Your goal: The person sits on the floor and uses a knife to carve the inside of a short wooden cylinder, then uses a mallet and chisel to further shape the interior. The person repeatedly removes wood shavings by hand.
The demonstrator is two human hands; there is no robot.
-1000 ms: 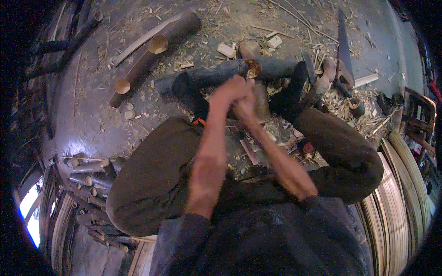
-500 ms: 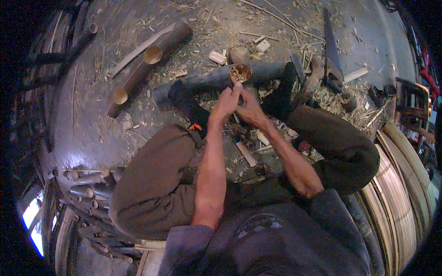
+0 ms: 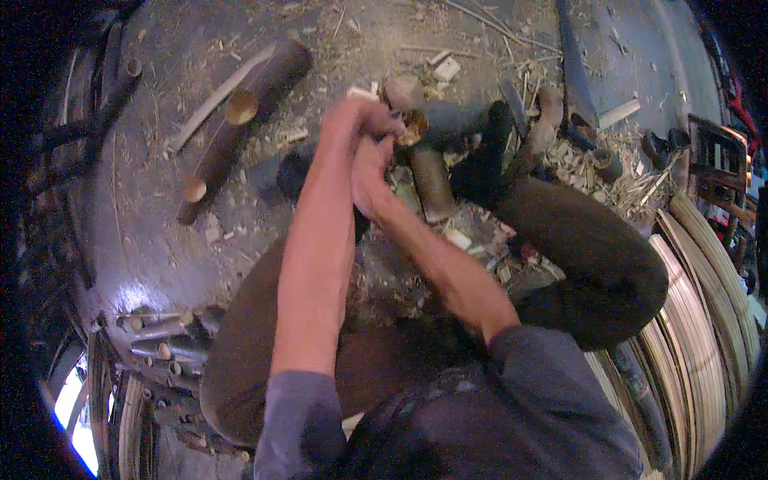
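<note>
Poles (image 3: 88, 152): dark and long, crowded at the far left.
Cut tubes (image 3: 164, 350): heaped at lower left, some round pale ends turned toward the middle.
Brown log (image 3: 218, 156): slanting on the floor (image 3: 152, 248), two pale openings showing along it; a light wooden strip (image 3: 220, 102) runs along its upper left side.
Left hand (image 3: 360, 118): bunched against its partner just left of the dark tube's opening; blurred, so I cannot tell whether it grips a tool.
Right hand (image 3: 371, 166): just below the other, touching it; I cannot tell what its fingers close on.
Dark tube (image 3: 456, 124): lying crosswise in front of the person, partly hidden by the hands, its yellowish opening (image 3: 414, 126) just right of the fingers.
Short brown cylinder (image 3: 432, 186): on the tube's near side, pointing toward the person.
Pale block (image 3: 447, 69): beyond the tube, near other chips.
Dark-clad foot (image 3: 488, 144): at the tube's right end.
Curved wooden piece (image 3: 547, 120): between foot and saw.
Saw (image 3: 574, 76): long blade pointing away, handle near shavings (image 3: 572, 166).
Slats (image 3: 696, 320): pale, bundled lengthwise at lower right.
</note>
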